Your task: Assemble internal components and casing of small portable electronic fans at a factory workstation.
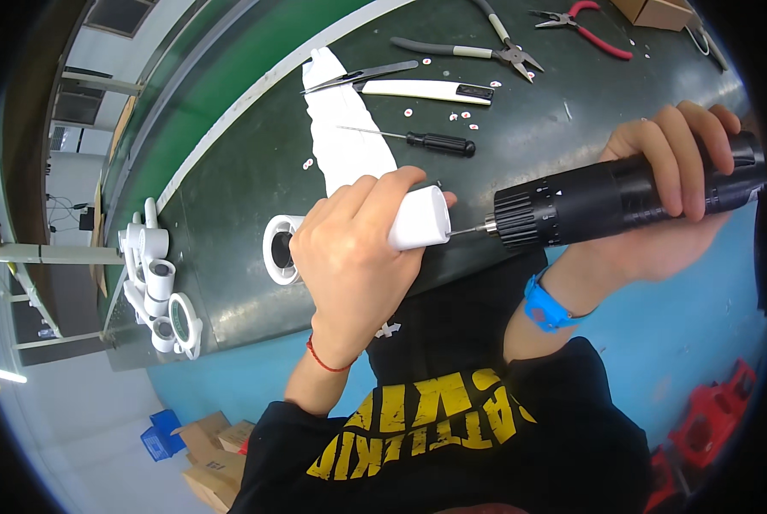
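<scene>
My left hand (353, 253) grips a white plastic housing (422, 218) with a round open end (279, 250), holding it over the near edge of the dark green bench (229, 180). My right hand (671, 188) is wrapped around a black electric screwdriver (606, 199). Its thin bit (467, 230) touches the right end of the white housing. A blue band sits on my right wrist (542, 308) and a red string on my left wrist.
On the bench lie a small black-handled screwdriver (439, 142), tweezers (362, 77), a white flat part (431, 89), grey-handled pliers (478, 51), red-handled pliers (593, 30) and small white discs. Several white plastic parts (156, 287) are stacked at the bench's left end. Cardboard boxes (212, 454) stand on the floor.
</scene>
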Available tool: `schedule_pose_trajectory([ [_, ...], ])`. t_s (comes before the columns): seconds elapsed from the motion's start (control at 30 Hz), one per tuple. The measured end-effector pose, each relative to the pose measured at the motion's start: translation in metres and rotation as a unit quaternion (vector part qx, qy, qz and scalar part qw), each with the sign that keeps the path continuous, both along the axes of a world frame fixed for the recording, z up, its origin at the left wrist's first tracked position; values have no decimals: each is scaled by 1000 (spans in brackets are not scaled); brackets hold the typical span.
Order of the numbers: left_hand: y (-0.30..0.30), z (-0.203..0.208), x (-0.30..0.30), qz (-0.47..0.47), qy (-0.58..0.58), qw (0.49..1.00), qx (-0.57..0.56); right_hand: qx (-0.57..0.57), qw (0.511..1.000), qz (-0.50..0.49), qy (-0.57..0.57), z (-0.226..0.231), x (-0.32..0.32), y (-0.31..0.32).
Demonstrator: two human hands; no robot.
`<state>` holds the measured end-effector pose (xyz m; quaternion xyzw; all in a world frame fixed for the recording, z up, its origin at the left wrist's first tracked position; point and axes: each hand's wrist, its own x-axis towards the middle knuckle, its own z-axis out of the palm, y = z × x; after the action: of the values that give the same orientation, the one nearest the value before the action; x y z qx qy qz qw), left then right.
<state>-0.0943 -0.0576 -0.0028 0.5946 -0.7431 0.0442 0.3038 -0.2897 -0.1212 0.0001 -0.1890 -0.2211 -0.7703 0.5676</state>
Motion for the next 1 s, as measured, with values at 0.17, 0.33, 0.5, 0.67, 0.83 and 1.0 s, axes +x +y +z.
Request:
schedule_pose_trajectory([
  [0.17,1,0,0,4,20,1000,-2,-6,1000,2,-6,0,0,2],
  [0.33,2,2,1,-10,27,1000,-3,-20,1000,22,-5,-3,-2,-2],
  [0.5,2,0,-1,-7,26,1000,-6,-7,1000,2,-2,-4,0,-2],
  [0.67,1,-1,-1,2,14,1000,-5,-9,1000,-1,5,-6,-4,-3],
  [0.83,-4,0,9,5,-8,1000,20,0,998,-45,49,-9,-8,-4],
  [1.0,-4,1,-3,-37,-21,999,13,24,984,-133,118,-20,-4,-8],
])
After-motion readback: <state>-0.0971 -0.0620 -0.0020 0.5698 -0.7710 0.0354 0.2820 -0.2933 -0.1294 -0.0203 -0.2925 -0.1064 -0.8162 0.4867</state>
